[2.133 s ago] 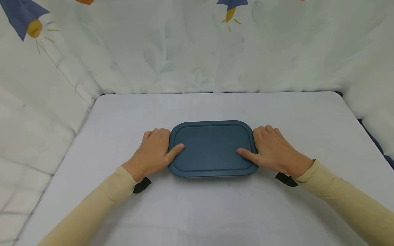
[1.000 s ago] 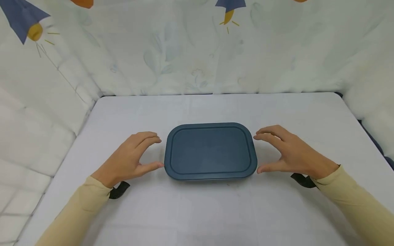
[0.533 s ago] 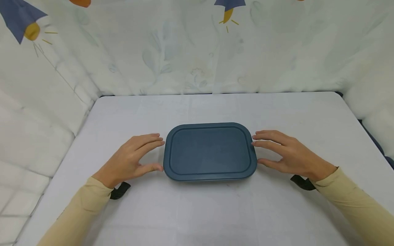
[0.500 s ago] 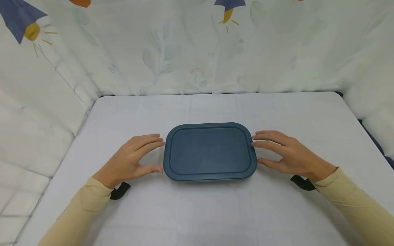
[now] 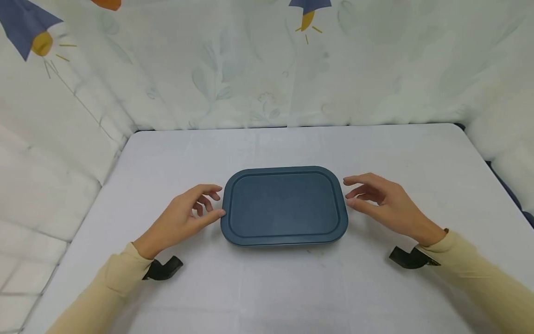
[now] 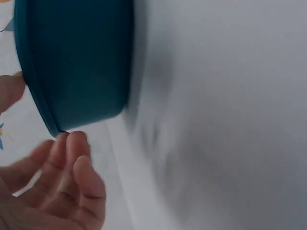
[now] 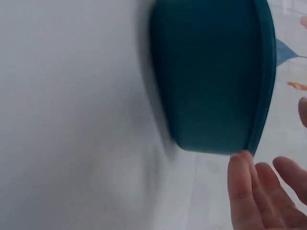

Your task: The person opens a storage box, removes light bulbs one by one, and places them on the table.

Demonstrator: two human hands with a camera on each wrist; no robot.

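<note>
Blue container (image 5: 284,206) sits about mid-way across the white table (image 5: 283,292), its ends no longer gripped as earlier: left hand (image 5: 178,223) and right hand (image 5: 392,206) curve loosely at its rim, holding nothing, so apparently it's been let go.

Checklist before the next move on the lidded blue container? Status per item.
1. Container upright on the white table: ok.
2. Lid on top: ok.
3. Lid sealed all round: cannot tell.
4. Left hand gripping: not ok, relaxed at the container's left end.
5. Right hand gripping: not ok, relaxed at the right end.
6. What's inside: cannot tell, lid covers it.
</note>
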